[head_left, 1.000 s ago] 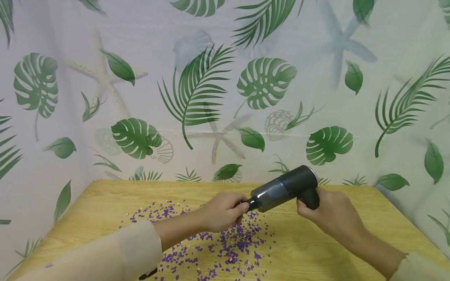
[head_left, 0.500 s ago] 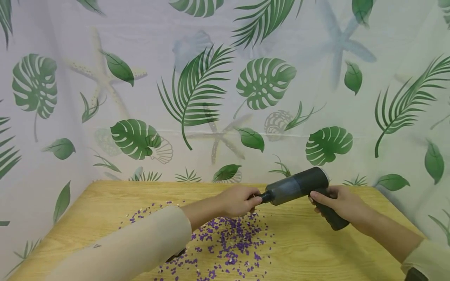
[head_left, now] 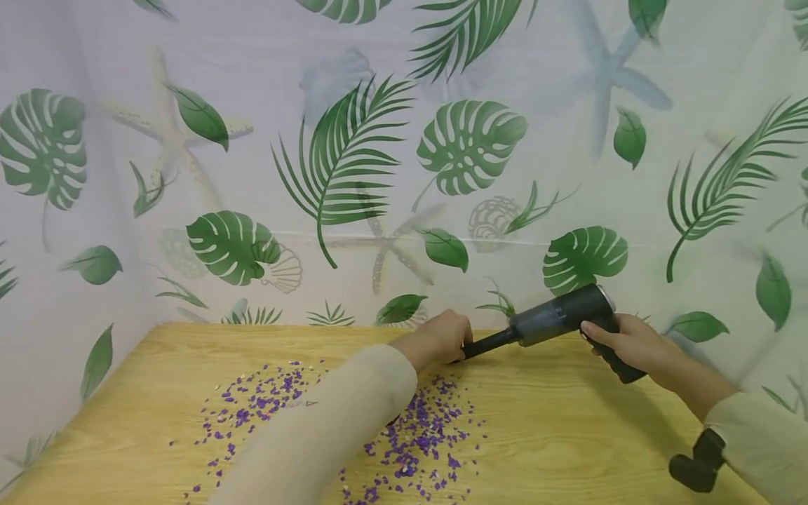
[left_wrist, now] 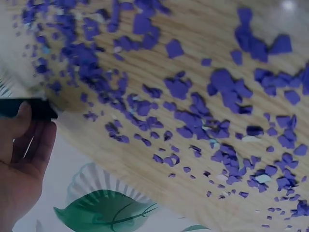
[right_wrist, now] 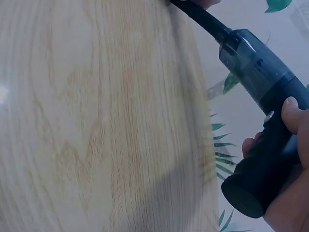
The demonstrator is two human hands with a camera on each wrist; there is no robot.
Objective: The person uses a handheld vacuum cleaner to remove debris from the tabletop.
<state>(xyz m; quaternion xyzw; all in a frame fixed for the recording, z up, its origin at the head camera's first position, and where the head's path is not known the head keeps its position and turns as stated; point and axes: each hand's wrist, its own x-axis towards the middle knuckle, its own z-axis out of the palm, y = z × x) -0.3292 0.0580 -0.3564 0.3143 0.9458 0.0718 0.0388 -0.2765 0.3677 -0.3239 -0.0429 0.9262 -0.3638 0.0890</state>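
Note:
A black handheld vacuum cleaner (head_left: 558, 315) with a see-through dust cup is held above the far right part of the table. My right hand (head_left: 647, 351) grips its handle, thumb near a small button in the right wrist view. My left hand (head_left: 442, 338) holds the front end of the long black nozzle (head_left: 489, 344). In the left wrist view, thumb and fingers pinch the dark nozzle tip (left_wrist: 43, 109). Purple paper scraps (head_left: 416, 435) lie scattered on the wood-grain table (head_left: 555, 435), with a few pale bits among them. My left sleeve hides part of them.
A second patch of purple scraps (head_left: 252, 400) spreads left of my left sleeve (head_left: 334, 414). Behind the table's far edge hangs a white leaf-print cloth (head_left: 379, 154). A black device (head_left: 697, 463) is at my right wrist.
Both hands and the vacuum have moved right. The vacuum's handle has swung into view, and more of the nozzle shows between my left hand and the dust cup. My left forearm reaches farther forward.

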